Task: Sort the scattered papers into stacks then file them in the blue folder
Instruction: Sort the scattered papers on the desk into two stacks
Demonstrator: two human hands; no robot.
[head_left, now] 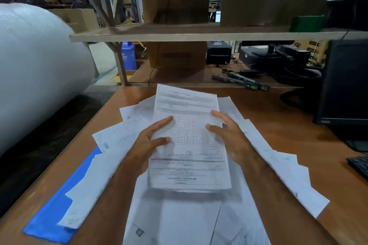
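Cardboard box (175,3) on shelf (179,34), monitor (346,83) right

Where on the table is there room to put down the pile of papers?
Bare wood shows on the table between the loose papers and the monitor, and in a strip at the far left edge beside the blue folder. The middle is crowded: loose sheets lie under the pile that the left hand and right hand hold.

Two hands: left hand (148,141), right hand (229,135). One held stack of papers (189,145). One blue folder (53,211). Loose sheets (278,165) overlapping, count unclear. One monitor (346,81). One keyboard (359,165).
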